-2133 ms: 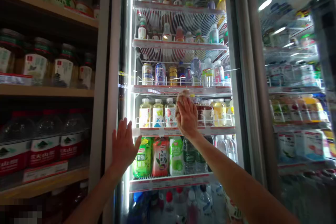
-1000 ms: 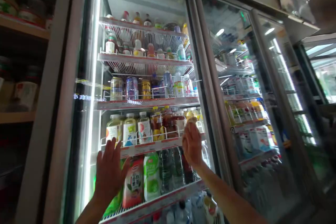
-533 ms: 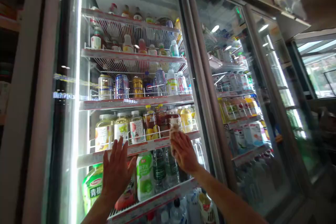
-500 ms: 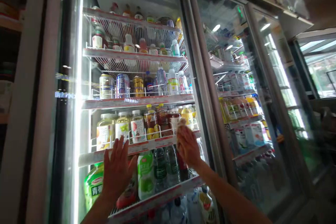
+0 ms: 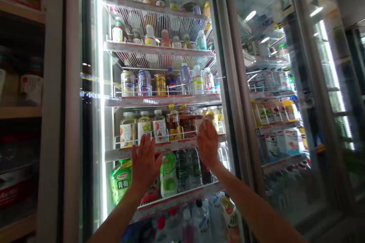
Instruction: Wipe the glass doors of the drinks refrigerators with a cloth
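My left hand [image 5: 146, 169] lies flat against the glass door of a lit drinks cooler, its fingers spread, in front of the shelf edge below the bottled teas [image 5: 160, 126]. To its right, my right hand [image 5: 208, 145] is closed on a pale cloth [image 5: 210, 117] and presses it to the same glass. The cloth is blurred and mostly hidden by the fingers. Behind the glass, a green carton [image 5: 168, 174] and dark-labelled bottles stand between the two hands. A green bag [image 5: 121, 181] is left of my left hand.
A metal door frame [image 5: 228, 76] runs upright to the right of my right hand. Beyond it is a second glass door with more drinks [image 5: 273, 112]. At the far left, dark wooden shelves [image 5: 21, 112] hold jars. Cans [image 5: 144, 82] line a higher cooler shelf.
The camera view has turned left, so the cooler appears further right. My right hand and the cloth have moved up and slightly right across the glass. My left hand stays in about the same place.
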### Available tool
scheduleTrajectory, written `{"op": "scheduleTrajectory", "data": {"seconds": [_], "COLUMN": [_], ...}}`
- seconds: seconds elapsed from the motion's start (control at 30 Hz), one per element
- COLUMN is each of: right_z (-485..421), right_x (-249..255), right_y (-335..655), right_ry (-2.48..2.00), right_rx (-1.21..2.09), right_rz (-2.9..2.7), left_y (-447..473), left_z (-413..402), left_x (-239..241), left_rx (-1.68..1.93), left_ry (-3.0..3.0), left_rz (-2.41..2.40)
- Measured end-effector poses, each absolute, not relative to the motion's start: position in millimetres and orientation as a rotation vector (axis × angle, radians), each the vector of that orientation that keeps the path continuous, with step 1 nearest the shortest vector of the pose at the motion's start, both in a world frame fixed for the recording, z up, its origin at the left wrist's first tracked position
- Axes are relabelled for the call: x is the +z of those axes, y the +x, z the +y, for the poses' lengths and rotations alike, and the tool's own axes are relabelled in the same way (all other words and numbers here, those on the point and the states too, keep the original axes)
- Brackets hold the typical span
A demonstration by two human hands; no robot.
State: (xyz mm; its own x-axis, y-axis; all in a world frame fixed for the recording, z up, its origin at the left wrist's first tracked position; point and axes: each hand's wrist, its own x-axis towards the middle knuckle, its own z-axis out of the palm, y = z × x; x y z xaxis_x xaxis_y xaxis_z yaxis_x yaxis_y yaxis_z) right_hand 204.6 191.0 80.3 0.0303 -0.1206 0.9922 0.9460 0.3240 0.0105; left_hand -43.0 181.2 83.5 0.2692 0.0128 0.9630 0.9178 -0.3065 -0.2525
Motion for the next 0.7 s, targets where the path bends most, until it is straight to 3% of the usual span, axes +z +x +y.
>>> {"op": "scheduleTrajectory", "data": {"seconds": [0.1,0.3,0.47,0.63,0.7], "right_z": [187.9,186.5,180.6,184.9,182.7], "right_x": [67.7,68.2,53.0,65.3,60.2], "right_y": [201.1,192.9,166.8,166.1,147.5], "right_ry": [-0.815,-0.925,-0.741,-0.877,-0.881], "right_rx": [-1.116,-1.041,-1.158,-1.013,-1.007], "right_rz": [-1.593,-1.22,-1.762,-1.317,-1.374], "left_y": [-38.4,-35.2,-43.7,-66.9,-75.1], "left_z": [181.7,183.4,182.8,175.2,172.3], "left_x": [82.3,80.9,74.3,59.6,54.6], "left_rx": [-1.211,-1.216,-1.178,-1.147,-1.118], "left_ry": [-1.618,-1.599,-1.613,-1.629,-1.599], "left_rz": [-0.889,-0.884,-0.891,-0.893,-0.905]}}
